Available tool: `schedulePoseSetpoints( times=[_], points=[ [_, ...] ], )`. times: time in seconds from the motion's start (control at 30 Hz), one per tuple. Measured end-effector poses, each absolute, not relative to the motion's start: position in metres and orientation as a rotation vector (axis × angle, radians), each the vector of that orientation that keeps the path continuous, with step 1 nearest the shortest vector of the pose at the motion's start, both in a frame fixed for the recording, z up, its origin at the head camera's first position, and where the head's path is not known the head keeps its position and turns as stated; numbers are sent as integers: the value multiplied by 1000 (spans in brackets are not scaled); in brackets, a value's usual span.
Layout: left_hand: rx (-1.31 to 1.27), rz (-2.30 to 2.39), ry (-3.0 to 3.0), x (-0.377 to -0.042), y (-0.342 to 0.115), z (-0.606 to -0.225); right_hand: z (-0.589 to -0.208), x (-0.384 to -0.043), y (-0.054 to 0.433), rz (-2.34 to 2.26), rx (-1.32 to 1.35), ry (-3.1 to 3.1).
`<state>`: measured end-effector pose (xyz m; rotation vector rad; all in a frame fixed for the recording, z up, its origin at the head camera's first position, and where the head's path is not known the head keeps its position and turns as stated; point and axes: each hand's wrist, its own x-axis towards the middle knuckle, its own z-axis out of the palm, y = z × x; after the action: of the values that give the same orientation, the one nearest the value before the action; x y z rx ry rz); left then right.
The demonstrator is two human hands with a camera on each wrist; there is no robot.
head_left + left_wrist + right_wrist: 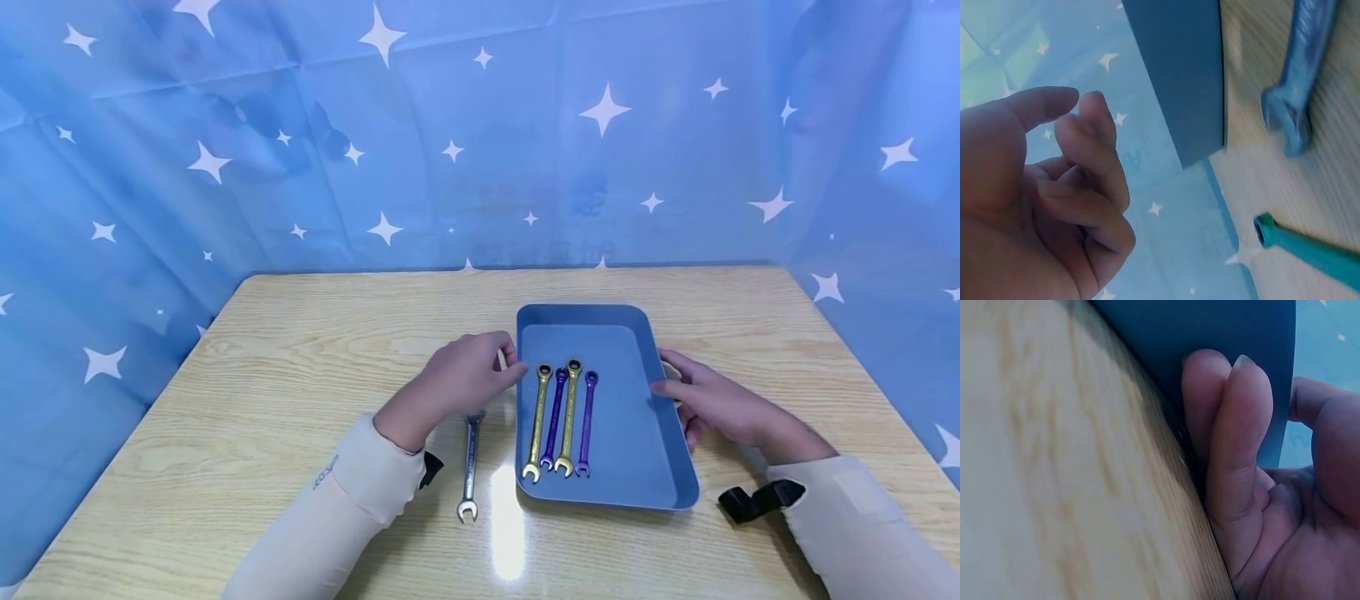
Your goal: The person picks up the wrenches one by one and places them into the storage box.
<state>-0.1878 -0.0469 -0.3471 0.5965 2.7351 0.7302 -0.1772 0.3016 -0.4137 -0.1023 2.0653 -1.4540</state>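
On the wooden tabletop (pixel 315 358) sits a blue tray (pixel 637 442). The right hand (pixel 723 406) pinches its right wall between thumb and fingers; the left hand (pixel 468 371), fingers loosely curled, empty, is by the left rim. Inside lie two gold wrenches (pixel 537 425) and two purple wrenches (pixel 587 425); left of it, a silver wrench (pixel 471 467), near a teal wrench (pixel 1316 253).

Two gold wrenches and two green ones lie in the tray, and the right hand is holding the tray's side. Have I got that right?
Not quite: the other two are purple wrenches, not green, as the head view shows. Two gold wrenches do lie in the tray, and the right hand is holding its side.
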Motion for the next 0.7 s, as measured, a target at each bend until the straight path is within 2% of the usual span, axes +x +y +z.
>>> schedulePoseSetpoints(
  times=[0.4,0.7],
  points=[
    [508,585,2808,-189,-63,-357,-413,-177,303,-1450,-113,2077],
    [370,411,2904,-203,-81,-366,-415,-176,302,-1431,-96,2089]
  ],
)
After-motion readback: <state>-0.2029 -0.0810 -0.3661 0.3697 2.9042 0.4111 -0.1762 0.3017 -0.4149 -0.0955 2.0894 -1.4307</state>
